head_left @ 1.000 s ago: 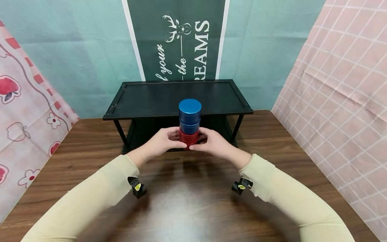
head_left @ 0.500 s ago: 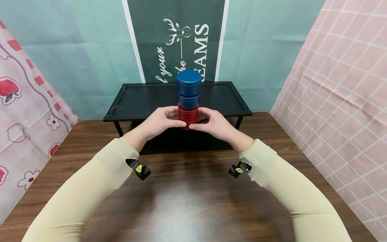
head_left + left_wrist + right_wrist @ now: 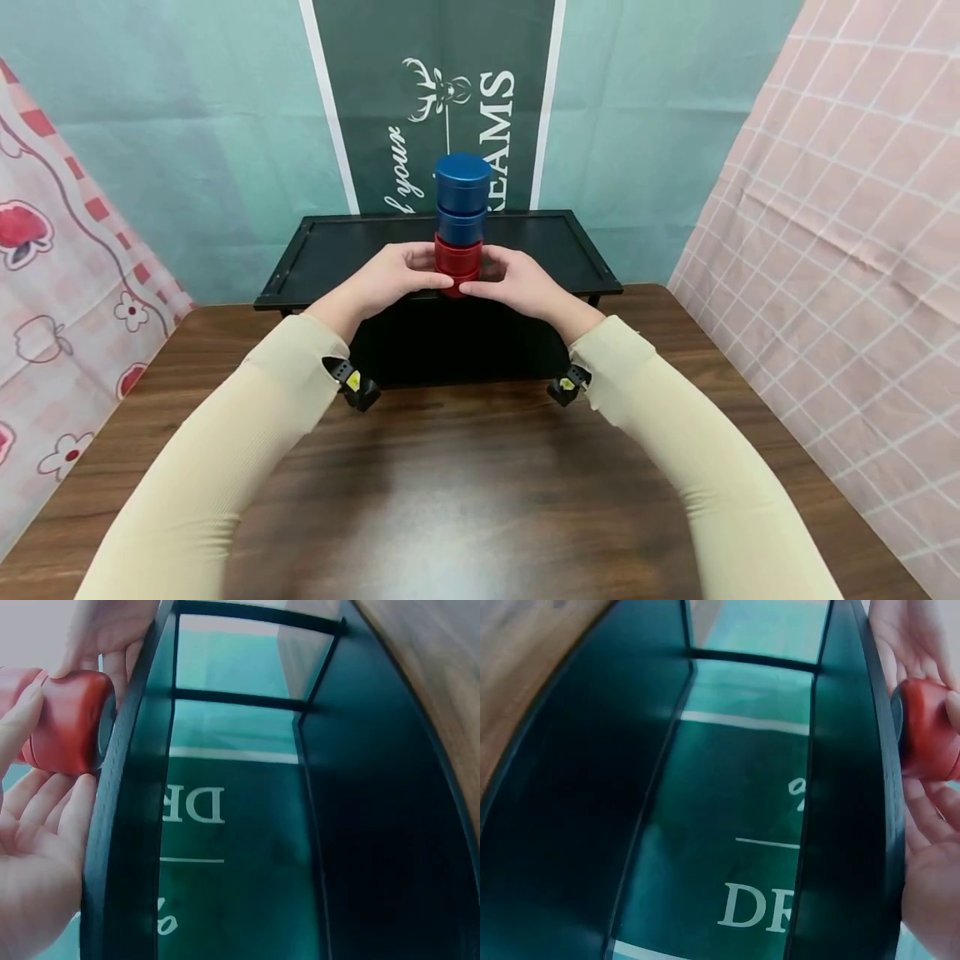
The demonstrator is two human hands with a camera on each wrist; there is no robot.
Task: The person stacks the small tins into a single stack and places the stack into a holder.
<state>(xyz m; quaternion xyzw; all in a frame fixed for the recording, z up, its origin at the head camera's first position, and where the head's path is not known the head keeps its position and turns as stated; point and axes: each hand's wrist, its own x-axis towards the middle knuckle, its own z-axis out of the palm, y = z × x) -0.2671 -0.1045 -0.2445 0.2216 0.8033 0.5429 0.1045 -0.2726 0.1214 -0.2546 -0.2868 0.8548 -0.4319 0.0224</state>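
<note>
A shiny blue canister [image 3: 462, 187] stands upright on a red canister [image 3: 457, 258], each with a groove around it. My left hand [image 3: 384, 279] grips the red one from the left, thumb across its front. From the other side my right hand [image 3: 525, 285] holds it too, the thumbs nearly meeting. Both canisters are at the front edge of the black rack's top board [image 3: 322, 254]. In the left wrist view, the red canister's dark base [image 3: 106, 724] is close to the board's edge; whether it touches, I cannot tell. The far fingers are partly hidden behind the stack.
The two-tier black metal rack has a lower board [image 3: 457, 354] under the top one, on the brown wooden table [image 3: 450, 500]. A teal and green printed cloth [image 3: 645, 125] hangs behind. Pink cloths stand at the left [image 3: 75, 292] and right [image 3: 840, 250].
Both hands have raised the stacked canisters from in front of the rack's lower part to the level of its top board, moving slightly forward. The grip stays the same.
</note>
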